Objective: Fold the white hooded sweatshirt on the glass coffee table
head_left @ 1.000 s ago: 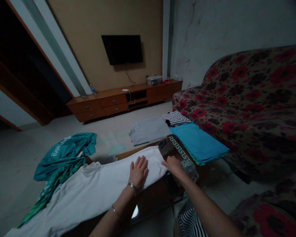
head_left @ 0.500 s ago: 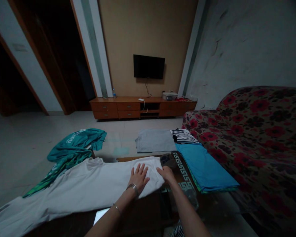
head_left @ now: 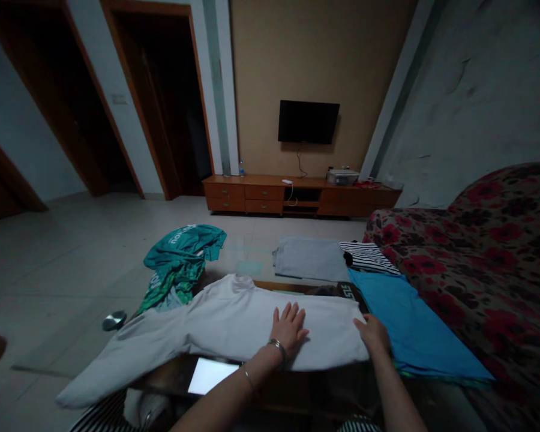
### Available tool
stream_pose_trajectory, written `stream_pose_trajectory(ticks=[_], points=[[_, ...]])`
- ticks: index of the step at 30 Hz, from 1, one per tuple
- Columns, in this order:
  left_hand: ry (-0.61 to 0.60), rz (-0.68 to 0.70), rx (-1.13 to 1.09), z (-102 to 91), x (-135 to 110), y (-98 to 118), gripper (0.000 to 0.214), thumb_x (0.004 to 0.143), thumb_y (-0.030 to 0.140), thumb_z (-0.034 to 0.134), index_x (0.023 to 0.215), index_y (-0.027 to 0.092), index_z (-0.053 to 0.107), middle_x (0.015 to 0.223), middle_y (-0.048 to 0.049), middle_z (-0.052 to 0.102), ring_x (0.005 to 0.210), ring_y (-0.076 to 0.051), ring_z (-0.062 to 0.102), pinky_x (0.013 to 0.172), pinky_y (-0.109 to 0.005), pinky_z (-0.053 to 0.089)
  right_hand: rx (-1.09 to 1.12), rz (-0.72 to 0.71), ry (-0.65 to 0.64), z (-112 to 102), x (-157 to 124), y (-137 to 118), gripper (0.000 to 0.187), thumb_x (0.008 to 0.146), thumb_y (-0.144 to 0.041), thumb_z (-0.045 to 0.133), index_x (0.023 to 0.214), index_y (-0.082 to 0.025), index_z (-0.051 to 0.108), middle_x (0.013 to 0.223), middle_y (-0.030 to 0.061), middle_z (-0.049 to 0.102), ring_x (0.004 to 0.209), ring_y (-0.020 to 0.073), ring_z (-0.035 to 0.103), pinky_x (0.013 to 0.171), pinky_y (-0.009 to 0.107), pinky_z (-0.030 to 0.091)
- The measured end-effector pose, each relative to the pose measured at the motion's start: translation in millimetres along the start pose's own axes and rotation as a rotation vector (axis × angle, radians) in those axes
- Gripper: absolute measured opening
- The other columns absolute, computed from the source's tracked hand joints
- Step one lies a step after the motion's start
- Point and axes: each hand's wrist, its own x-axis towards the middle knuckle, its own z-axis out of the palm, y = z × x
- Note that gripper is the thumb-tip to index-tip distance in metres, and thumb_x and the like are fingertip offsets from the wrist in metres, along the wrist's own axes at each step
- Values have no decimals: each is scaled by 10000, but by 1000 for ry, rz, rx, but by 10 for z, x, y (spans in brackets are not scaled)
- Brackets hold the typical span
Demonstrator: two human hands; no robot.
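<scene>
Tiled floor (head_left: 58, 282) out on the left, a crumpled teal top (head_left: 180, 252) beyond the left hand (head_left: 289, 329), and that hand is flat, fingers spread, pressing a white long-sleeved top (head_left: 234, 324) across the glass-topped table (head_left: 247, 258). Good even pressure there! The right hand (head_left: 372, 335), fingers close together, holds the top's right end down, just beside a folded blue cloth (head_left: 414, 330).
</scene>
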Motion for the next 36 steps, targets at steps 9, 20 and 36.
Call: stream_pose_trajectory(ticks=[9,20,36], points=[[138,-200,207,-320,-461,-1000,503,910,411,394,1389,260,389,1508,-78,291,1398,-274,213,1099,-594,146,-229,-494,335,130,-174,-232,467,896,-319,351,1251,-86,545,1271,189,545,1215,285,470,1011,417,376],[-15,-332,246,-634,-1146,-2014,545,904,417,391,1408,212,373,1521,-106,245,1407,-275,192,1093,-568,192,-275,-448,297,829,-167,-698,434,885,-200,296,1154,-81,616,1238,207,546,1226,302,439,1017,428,341],[1,-264,92,-402,-1094,-2086,548,871,333,443,1391,165,408,1511,-161,235,1408,-310,180,1105,-610,148,-276,-924,-236,1434,-459,-3787,230,763,-120,556,934,-191,692,919,94,686,925,208,579,837,287,398]])
